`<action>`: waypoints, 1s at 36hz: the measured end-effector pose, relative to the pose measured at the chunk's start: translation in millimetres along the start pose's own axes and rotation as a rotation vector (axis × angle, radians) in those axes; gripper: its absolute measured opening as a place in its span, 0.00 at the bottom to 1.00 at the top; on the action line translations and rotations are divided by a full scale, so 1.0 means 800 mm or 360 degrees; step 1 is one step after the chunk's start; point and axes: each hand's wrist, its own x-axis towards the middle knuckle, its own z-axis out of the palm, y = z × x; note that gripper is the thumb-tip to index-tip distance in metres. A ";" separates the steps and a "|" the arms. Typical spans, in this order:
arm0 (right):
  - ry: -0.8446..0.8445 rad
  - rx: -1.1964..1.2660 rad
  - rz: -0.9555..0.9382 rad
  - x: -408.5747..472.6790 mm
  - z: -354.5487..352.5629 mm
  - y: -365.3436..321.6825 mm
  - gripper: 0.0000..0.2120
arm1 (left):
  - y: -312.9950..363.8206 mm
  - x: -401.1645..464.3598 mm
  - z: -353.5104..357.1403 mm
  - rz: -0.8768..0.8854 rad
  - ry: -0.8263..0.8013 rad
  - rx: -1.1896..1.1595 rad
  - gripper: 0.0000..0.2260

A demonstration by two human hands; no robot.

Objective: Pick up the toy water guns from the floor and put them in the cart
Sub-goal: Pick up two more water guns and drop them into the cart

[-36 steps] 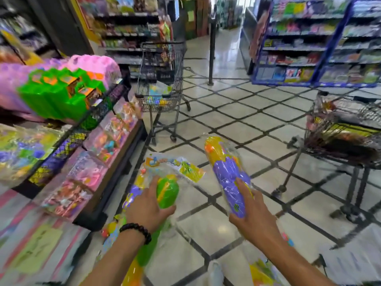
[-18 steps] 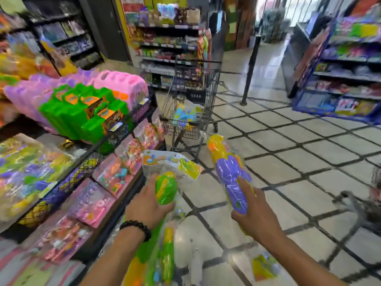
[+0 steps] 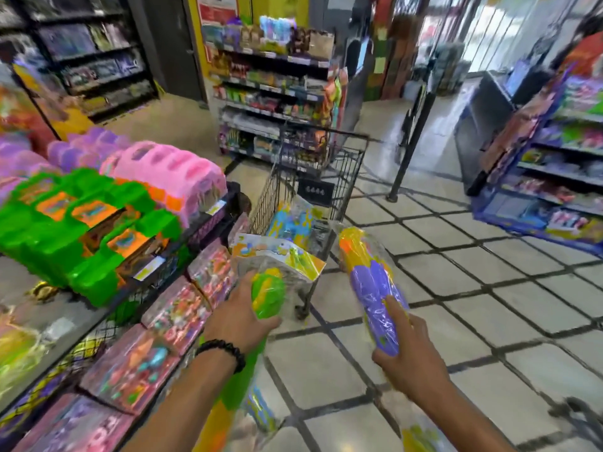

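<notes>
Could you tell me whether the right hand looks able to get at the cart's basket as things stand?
Probably yes: the right hand, gripping the purple water gun, faces the cart across bare floor, with its top open. It likely needs a step closer.

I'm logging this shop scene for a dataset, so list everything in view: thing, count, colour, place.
green water gun: one, green and yellow, bagged, in the left hand
purple water gun: one, purple, yellow and orange, bagged, in the right hand
cart: one, black wire, ahead on the floor, with bagged blue and yellow toys inside
green boxes: several, green and orange, top of the left rack
pink boxes: several, pink, behind the green boxes
packs: several, pink, slanted lower left shelf
blue shelf: one, right, holding toys
pole: one, black, beyond the cart
floor: pale tiles, dark lines
bracelet: one, black beads, left wrist
left hand: grips the green water gun
right hand: grips the purple water gun
</notes>
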 end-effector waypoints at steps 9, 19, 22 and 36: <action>-0.0119 0.0160 -0.0039 0.225 0.023 0.008 0.49 | 0.043 0.186 0.029 -0.0089 0.0022 -0.0003 0.45; -0.0207 0.0210 -0.0161 0.490 0.036 -0.008 0.50 | 0.091 0.401 0.035 -0.0267 0.0042 0.0030 0.48; -0.0257 0.0188 -0.0163 0.552 0.043 -0.023 0.50 | 0.102 0.457 0.031 -0.0265 0.0051 0.0028 0.47; -0.0204 0.0293 0.0010 0.770 0.119 -0.079 0.45 | 0.114 0.755 0.084 -0.0262 -0.0208 -0.0045 0.46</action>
